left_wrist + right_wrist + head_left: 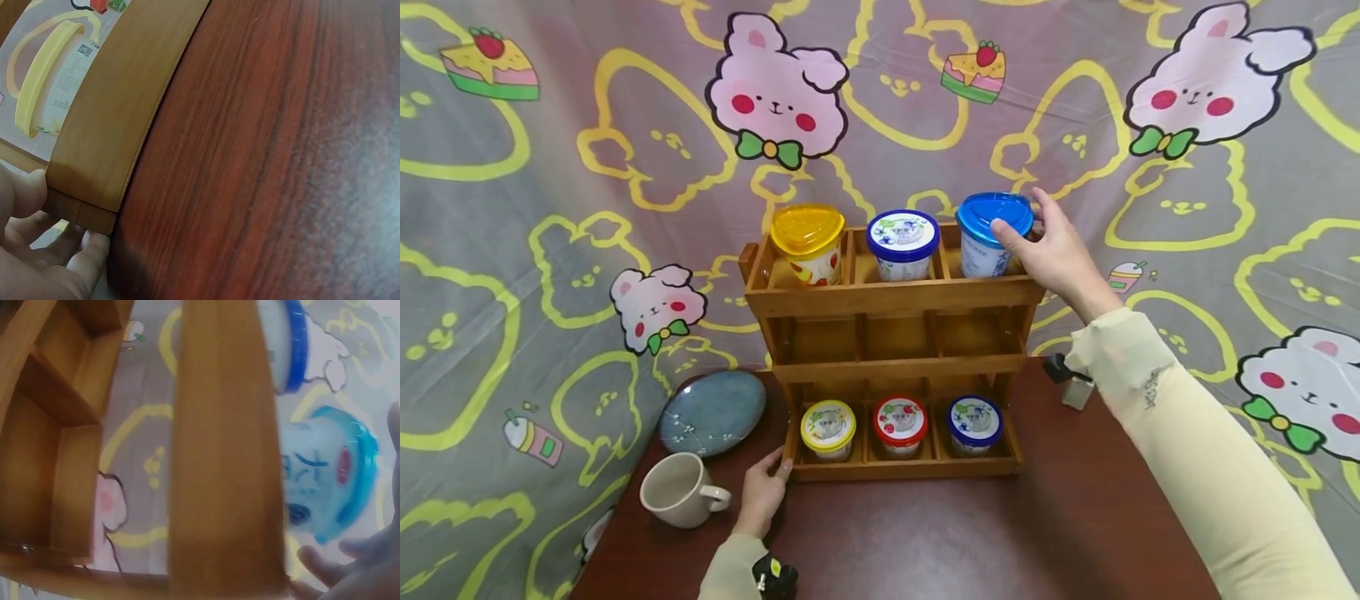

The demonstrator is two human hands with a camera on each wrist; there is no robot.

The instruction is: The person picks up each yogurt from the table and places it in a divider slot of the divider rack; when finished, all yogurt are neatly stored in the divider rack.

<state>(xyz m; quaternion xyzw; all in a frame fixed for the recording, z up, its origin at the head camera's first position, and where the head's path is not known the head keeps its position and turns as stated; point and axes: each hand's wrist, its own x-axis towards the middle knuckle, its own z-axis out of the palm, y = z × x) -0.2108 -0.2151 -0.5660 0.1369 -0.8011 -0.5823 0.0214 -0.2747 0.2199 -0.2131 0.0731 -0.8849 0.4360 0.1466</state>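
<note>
A three-tier wooden rack (895, 297) stands on the table. My left hand (762, 493) grips its lower left corner, with the thumb and fingers on either side of the wood in the left wrist view. On the top tier's right end stands a white cup with a clear blue lid (985, 250). My right hand (1060, 254) is spread around this cup's right side, its thumb near the lid's front edge. In the right wrist view its fingers (325, 569) lie just beside the cup. Also on the top tier are a yellow-lidded cup (808, 242) and a dark-blue-lidded tub (902, 242).
Yellow (828, 427), red (900, 423) and blue (975, 421) lidded tubs sit in the bottom tier. A beige mug (676, 492) and a blue-grey plate (715, 412) are left of the rack. A small glass-like object (1077, 393) lies right of it. Patterned cloth hangs behind.
</note>
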